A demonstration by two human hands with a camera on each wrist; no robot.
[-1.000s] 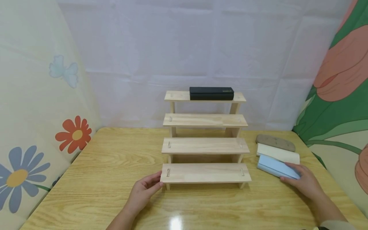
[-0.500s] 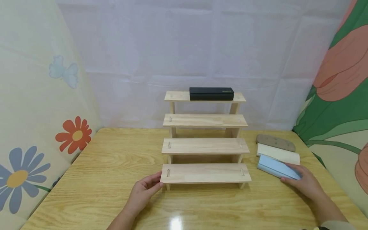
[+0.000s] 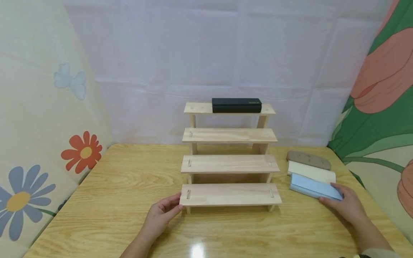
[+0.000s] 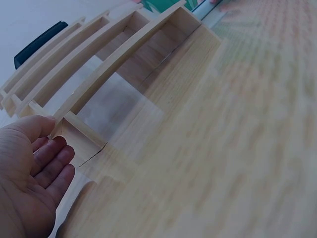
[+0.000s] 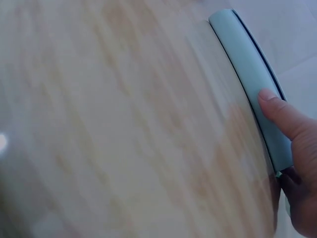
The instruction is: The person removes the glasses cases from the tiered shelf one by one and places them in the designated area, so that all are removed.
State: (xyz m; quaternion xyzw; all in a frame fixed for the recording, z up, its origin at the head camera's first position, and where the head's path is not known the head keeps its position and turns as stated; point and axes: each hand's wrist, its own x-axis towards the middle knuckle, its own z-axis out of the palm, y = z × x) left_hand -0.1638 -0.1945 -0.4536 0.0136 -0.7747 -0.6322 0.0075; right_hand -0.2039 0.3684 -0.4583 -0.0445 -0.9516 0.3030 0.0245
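Note:
A stepped wooden display stand (image 3: 230,195) with tiered shelves stands on the table. My left hand (image 3: 162,214) pinches the left end of its lowest shelf, thumb at the corner in the left wrist view. On the top shelf lies a black glasses case (image 3: 236,105). At the right, my right hand (image 3: 350,206) grips the right end of a light blue glasses case (image 3: 314,187), which lies on the table. In the right wrist view the thumb presses along the blue case's (image 5: 247,59) side; the other fingers are mostly hidden.
Directly behind the blue case lie a cream case (image 3: 312,172) and a brown case (image 3: 308,160), close together. White cloth (image 3: 155,53) hangs behind the wooden table (image 3: 138,172). Flower-printed cloths (image 3: 35,118) flank both sides.
My right hand has shifted slightly right toward the blue case's end, and the case has moved a little right with it. My left hand has stayed at the stand.

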